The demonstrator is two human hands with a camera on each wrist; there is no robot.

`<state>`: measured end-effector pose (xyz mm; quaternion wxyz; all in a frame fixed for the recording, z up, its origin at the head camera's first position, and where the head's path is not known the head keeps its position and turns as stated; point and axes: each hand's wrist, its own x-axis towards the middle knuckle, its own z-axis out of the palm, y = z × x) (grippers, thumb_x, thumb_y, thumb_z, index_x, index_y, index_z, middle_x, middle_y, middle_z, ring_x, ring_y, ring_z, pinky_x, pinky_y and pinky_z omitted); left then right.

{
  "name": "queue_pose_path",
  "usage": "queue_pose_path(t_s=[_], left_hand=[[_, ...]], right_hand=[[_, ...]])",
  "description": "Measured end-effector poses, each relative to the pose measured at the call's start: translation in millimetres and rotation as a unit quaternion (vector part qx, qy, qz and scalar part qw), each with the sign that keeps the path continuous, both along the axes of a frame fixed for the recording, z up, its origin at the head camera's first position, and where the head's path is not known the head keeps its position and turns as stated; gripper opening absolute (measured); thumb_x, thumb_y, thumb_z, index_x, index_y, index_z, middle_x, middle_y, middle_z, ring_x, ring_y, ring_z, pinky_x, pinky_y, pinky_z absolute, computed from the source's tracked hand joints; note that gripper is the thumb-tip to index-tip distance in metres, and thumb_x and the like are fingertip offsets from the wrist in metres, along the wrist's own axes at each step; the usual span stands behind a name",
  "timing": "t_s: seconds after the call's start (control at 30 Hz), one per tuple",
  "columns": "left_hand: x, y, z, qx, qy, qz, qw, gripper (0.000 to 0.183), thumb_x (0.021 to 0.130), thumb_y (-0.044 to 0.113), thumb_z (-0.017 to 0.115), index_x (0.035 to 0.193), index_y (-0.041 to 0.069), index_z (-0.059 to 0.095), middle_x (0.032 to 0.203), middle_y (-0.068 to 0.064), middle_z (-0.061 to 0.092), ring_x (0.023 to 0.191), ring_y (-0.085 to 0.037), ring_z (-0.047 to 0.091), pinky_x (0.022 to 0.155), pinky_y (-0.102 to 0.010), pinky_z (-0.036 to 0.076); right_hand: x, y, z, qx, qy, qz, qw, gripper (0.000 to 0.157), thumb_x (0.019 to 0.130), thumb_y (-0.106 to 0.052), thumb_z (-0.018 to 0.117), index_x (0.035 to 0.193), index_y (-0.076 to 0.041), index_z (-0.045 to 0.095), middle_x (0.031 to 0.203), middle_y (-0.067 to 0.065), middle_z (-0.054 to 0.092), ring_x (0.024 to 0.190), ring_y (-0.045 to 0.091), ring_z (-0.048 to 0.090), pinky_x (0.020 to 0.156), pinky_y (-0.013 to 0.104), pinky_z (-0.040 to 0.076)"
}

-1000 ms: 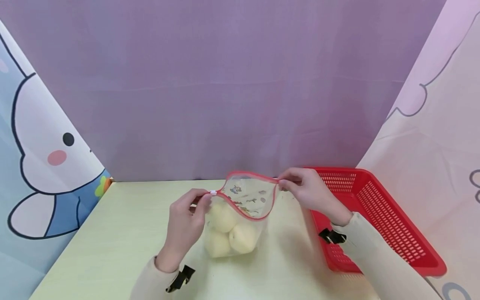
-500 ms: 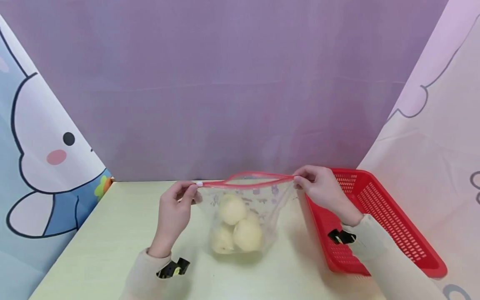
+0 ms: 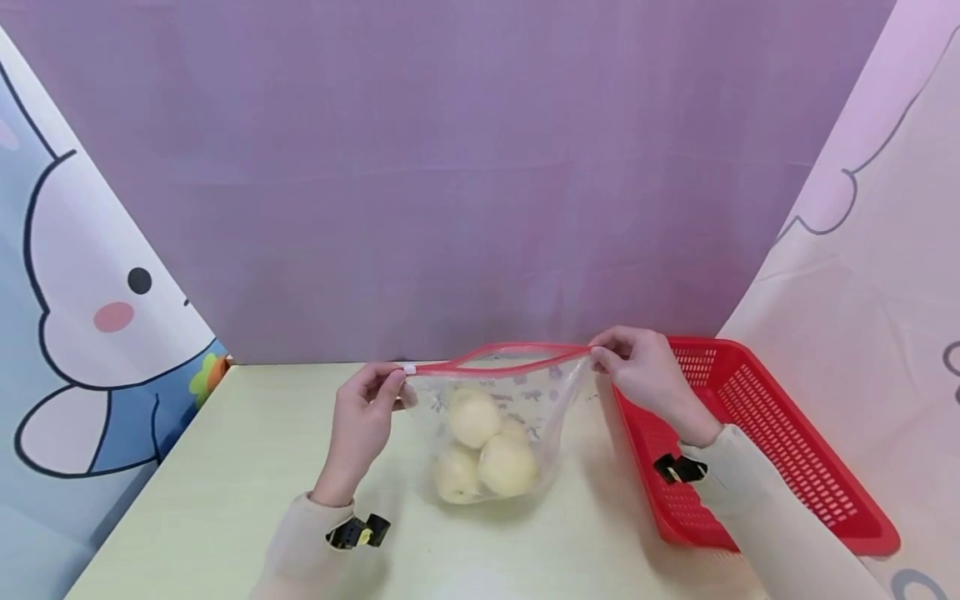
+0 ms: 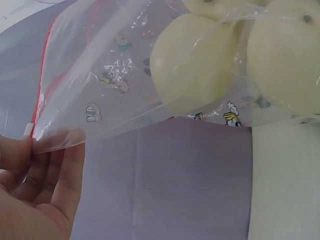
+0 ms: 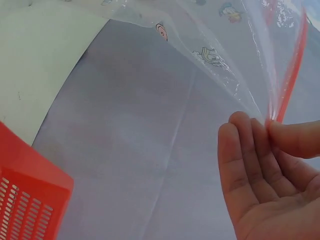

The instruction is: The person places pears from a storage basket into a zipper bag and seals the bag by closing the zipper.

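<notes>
A clear zip bag point(image 3: 558, 408) with a red zip edge and small printed cartoon figures holds several pale yellow pears point(image 3: 507, 465). Its bottom is at or just above the tabletop; I cannot tell which. My left hand point(image 3: 363, 421) pinches the bag's top left corner between thumb and fingers, beside the white slider point(image 3: 409, 369). At the opposite corner, my right hand point(image 3: 645, 375) pinches the end of the red zip. Between the hands the zip edge is stretched, with a narrow gap along its middle and right. In the left wrist view, pears point(image 4: 192, 65) press against the plastic.
To the right of the bag stands a red perforated basket point(image 3: 862, 544), partly behind my right forearm. The pale table point(image 3: 225, 483) ends at a purple cloth backdrop point(image 3: 465, 183). Printed cloths flank both sides.
My hands have moved apart, drawing the wide bag mouth into a narrow slit. Over the last half second the left hand and the pears shifted slightly right.
</notes>
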<state>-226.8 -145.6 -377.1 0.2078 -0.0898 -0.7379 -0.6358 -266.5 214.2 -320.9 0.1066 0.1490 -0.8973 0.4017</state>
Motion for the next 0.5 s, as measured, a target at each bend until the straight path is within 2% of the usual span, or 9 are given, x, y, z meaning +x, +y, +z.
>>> queue_pose_path(t_s=[0.2,0.37,0.5], left_hand=[[-4.1,2.8,-7.8,0.024,-0.003,-0.002,0.9997,0.015,0.102,0.009,0.062,0.104,-0.005,0.066,0.086,-0.023,0.066,0.073,-0.017,0.069,0.073,-0.03,0.062],[-3.2,5.3,-8.9,0.023,0.011,-0.001,0.9997,0.015,0.102,0.009,0.063,0.102,-0.005,0.067,0.084,-0.022,0.066,0.071,-0.018,0.068,0.071,-0.03,0.062],[-1.9,7.3,-7.9,0.031,0.022,0.003,0.9993,0.014,0.101,0.009,0.064,0.102,-0.004,0.068,0.083,-0.022,0.066,0.07,-0.017,0.068,0.07,-0.03,0.062]], right_hand=[[-1.6,-2.5,-1.2,0.031,-0.001,-0.002,1.0,0.017,0.099,-0.01,0.065,0.114,-0.003,0.071,0.103,0.013,0.07,0.084,0.025,0.065,0.069,0.033,0.06],[5.0,-11.0,3.9,0.076,0.03,0.007,0.997,0.027,0.096,-0.009,0.068,0.122,-0.004,0.068,0.114,0.014,0.068,0.094,0.029,0.063,0.078,0.043,0.062],[15.9,-25.2,15.9,0.116,0.071,0.02,0.991,0.033,0.094,-0.009,0.071,0.126,-0.002,0.066,0.119,0.014,0.065,0.104,0.031,0.062,0.086,0.049,0.06]])
